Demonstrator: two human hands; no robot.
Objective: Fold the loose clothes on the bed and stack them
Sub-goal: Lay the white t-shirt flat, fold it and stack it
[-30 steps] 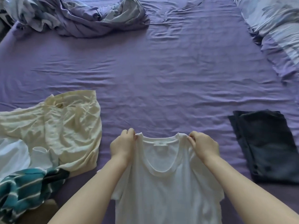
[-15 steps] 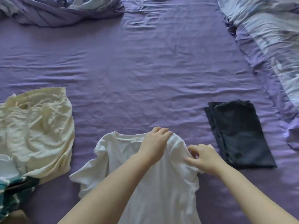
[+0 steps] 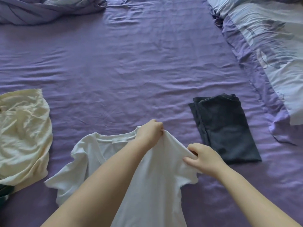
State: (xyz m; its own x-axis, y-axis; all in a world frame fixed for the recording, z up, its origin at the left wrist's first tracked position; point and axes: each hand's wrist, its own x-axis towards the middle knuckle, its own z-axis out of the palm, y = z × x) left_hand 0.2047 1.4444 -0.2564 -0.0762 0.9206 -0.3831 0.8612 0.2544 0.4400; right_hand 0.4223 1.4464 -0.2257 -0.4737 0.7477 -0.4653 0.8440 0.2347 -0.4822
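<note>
**White T-shirt held at its right shoulder on the purple bed**

A white T-shirt lies on the near part of the purple bedsheet, collar away from the person, its body running down to the lower edge of the view. Its left sleeve is spread flat on the sheet; the right shoulder is lifted off the sheet into a ridge of cloth between the two hands.

The left hand reaches across the shirt, forearm lying over its chest, and its curled fingers pinch the cloth at the top of the right shoulder, beside the collar. The right hand grips the outer end of the same shoulder, near the sleeve, with thumb and fingers closed on the cloth.

Just to the right of the shirt, apart from it, a dark folded garment rests flat on the sheet. To the left, a crumpled cream garment lies in a loose heap, with a sliver of dark striped cloth under its near edge. A bunched purple blanket sits at the far left of the bed, and a pale blue patterned duvet runs along the right side.
</note>
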